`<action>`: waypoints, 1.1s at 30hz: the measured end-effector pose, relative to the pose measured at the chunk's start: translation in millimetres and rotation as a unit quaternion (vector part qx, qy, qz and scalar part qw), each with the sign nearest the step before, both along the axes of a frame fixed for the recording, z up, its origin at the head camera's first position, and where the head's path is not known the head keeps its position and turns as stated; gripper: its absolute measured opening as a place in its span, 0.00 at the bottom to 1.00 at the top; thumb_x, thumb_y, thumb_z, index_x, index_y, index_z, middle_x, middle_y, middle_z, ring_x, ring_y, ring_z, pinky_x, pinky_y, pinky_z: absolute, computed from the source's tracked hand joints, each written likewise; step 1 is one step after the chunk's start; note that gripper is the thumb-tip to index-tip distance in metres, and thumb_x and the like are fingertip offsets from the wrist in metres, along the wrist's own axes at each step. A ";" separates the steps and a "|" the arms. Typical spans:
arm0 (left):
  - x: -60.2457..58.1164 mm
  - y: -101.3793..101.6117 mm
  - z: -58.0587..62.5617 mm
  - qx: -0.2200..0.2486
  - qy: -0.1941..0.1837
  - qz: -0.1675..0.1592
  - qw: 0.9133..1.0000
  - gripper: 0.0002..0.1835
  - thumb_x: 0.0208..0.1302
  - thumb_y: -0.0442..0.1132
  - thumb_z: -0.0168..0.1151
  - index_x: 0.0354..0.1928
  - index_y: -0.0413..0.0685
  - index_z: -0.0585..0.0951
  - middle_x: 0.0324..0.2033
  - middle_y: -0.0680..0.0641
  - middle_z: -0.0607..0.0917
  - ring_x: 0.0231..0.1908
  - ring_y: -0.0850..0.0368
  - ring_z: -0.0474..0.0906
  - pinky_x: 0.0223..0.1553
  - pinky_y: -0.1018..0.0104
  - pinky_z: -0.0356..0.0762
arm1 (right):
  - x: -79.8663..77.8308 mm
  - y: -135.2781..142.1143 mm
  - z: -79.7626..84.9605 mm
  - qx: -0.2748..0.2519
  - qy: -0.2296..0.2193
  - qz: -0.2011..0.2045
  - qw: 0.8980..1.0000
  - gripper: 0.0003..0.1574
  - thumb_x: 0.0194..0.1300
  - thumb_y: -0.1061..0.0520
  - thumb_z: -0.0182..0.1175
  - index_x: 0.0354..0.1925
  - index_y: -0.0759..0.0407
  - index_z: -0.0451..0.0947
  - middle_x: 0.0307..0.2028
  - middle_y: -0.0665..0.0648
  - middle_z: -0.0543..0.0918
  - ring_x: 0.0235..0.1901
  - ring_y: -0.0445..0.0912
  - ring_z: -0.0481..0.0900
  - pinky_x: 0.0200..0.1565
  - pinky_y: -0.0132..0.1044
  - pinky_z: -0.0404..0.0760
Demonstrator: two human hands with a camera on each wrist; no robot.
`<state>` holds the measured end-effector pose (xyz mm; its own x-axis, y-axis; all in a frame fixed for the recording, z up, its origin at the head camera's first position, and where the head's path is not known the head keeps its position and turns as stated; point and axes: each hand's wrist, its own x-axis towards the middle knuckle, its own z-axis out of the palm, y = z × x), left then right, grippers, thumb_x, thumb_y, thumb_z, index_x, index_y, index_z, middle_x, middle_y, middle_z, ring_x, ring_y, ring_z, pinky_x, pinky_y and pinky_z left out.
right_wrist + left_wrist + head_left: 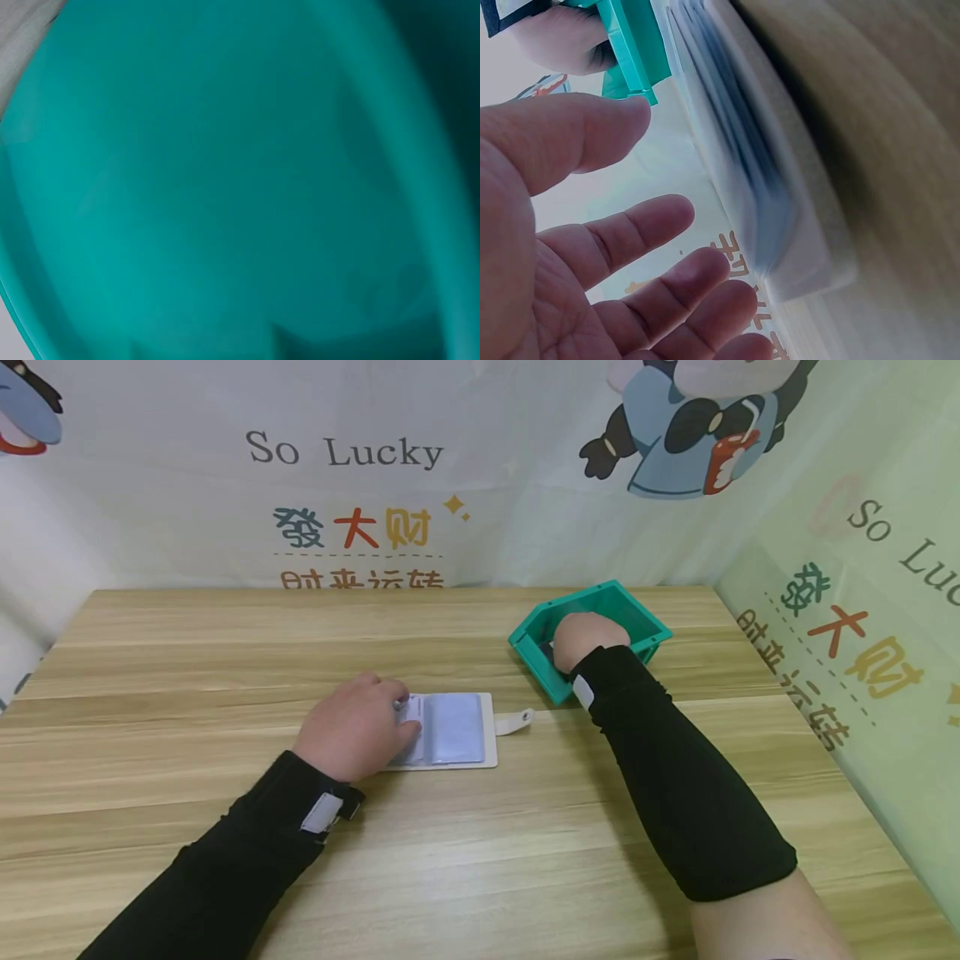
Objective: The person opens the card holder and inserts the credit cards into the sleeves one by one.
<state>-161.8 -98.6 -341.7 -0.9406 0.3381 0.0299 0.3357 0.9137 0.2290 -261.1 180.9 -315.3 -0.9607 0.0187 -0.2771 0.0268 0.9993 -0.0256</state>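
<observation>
A card holder (457,729) with a white cover and bluish clear sleeves lies unfolded on the table, its snap strap (515,721) pointing right. My left hand (358,727) is over its left part, and in the left wrist view the thumb (592,139) and fingers are spread and loosely bent beside the sleeves' edges (735,150), with nothing between them. Reaching down into a green plastic bin (551,681), my right hand (591,639) has its fingers hidden, and I cannot tell what they hold. Bin wall (187,187) fills the right wrist view.
The wood-grain table (480,860) ends at a printed curtain (510,510) behind the bin. Another printed curtain (840,635) runs along the right edge. A small dark and white piece (547,649) shows inside the bin, left of the right hand.
</observation>
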 end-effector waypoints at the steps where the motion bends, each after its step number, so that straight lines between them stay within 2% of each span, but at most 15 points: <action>1: 0.1 0.1 0.1 0.000 0.000 0.000 1.000 0.24 0.60 0.52 0.59 0.51 0.41 0.79 0.42 0.41 0.79 0.39 0.49 0.71 0.39 0.51 0.75 | 0.1 -0.3 -0.2 -0.002 0.001 0.000 1.000 0.23 0.70 0.51 0.44 0.23 0.56 0.78 0.30 0.57 0.80 0.30 0.50 0.75 0.32 0.45 0.76; 4: 0.7 0.2 0.5 -0.001 0.000 0.000 1.000 0.24 0.60 0.52 0.59 0.51 0.41 0.79 0.42 0.41 0.80 0.39 0.50 0.71 0.39 0.51 0.75 | 0.7 -0.5 -0.7 -0.002 0.005 -0.002 1.000 0.22 0.70 0.52 0.45 0.23 0.56 0.78 0.29 0.56 0.79 0.29 0.50 0.74 0.32 0.45 0.76; 9: 0.9 0.7 0.7 0.002 0.001 0.001 1.000 0.24 0.61 0.52 0.59 0.51 0.42 0.79 0.44 0.41 0.80 0.40 0.49 0.72 0.40 0.51 0.75 | 1.6 -0.5 -0.7 0.001 0.023 -0.017 1.000 0.19 0.68 0.53 0.47 0.21 0.55 0.74 0.22 0.55 0.74 0.26 0.49 0.74 0.28 0.42 0.74; 13: 1.0 1.0 0.9 0.005 0.002 0.000 1.000 0.23 0.60 0.52 0.59 0.51 0.42 0.80 0.44 0.41 0.80 0.40 0.50 0.72 0.39 0.51 0.75 | 1.1 0.8 0.9 -0.010 0.034 -0.023 0.999 0.19 0.69 0.53 0.46 0.23 0.56 0.73 0.22 0.56 0.74 0.25 0.49 0.74 0.26 0.42 0.73; 17: 1.4 1.4 1.3 0.005 0.002 -0.001 1.000 0.23 0.60 0.52 0.59 0.51 0.43 0.80 0.43 0.42 0.80 0.39 0.50 0.72 0.39 0.51 0.76 | -0.5 5.4 2.7 -0.028 0.042 -0.010 0.999 0.18 0.69 0.55 0.47 0.24 0.58 0.75 0.25 0.58 0.78 0.26 0.50 0.74 0.27 0.42 0.74; 20: 1.7 1.9 1.6 0.004 0.002 -0.001 1.000 0.23 0.60 0.52 0.60 0.51 0.43 0.80 0.43 0.42 0.80 0.39 0.50 0.72 0.39 0.51 0.76 | -1.5 10.2 4.6 -0.043 0.043 0.016 0.998 0.14 0.66 0.60 0.49 0.25 0.59 0.76 0.27 0.59 0.78 0.27 0.51 0.73 0.30 0.42 0.75; 25: 2.3 2.9 2.4 0.005 0.002 -0.005 1.000 0.23 0.61 0.52 0.60 0.51 0.43 0.79 0.44 0.42 0.80 0.41 0.49 0.72 0.42 0.50 0.75 | 2.3 20.8 11.7 -0.080 0.070 0.049 0.993 0.08 0.63 0.62 0.55 0.36 0.62 0.81 0.35 0.60 0.82 0.32 0.51 0.75 0.39 0.45 0.76; 29: 2.3 3.9 3.3 0.011 0.000 -0.002 1.000 0.23 0.61 0.52 0.60 0.51 0.43 0.79 0.45 0.42 0.80 0.43 0.49 0.73 0.44 0.49 0.75 | 11.7 28.3 21.5 -0.110 0.114 0.043 0.987 0.13 0.64 0.58 0.58 0.44 0.64 0.81 0.41 0.63 0.82 0.38 0.53 0.76 0.42 0.48 0.77; 33: 1.4 5.0 3.7 0.022 0.000 -0.002 1.000 0.23 0.61 0.52 0.59 0.51 0.43 0.79 0.44 0.43 0.80 0.41 0.50 0.73 0.43 0.50 0.75 | 25.0 29.7 31.5 -0.143 0.146 0.032 0.978 0.17 0.68 0.55 0.53 0.48 0.65 0.80 0.44 0.63 0.81 0.39 0.53 0.75 0.40 0.48 0.76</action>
<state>-160.4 -93.6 -338.0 -0.9394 0.3398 0.0448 0.3389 0.9013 0.2698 -236.1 210.5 -283.9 -0.9963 -0.0828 0.0240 -0.0862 0.9493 -0.3022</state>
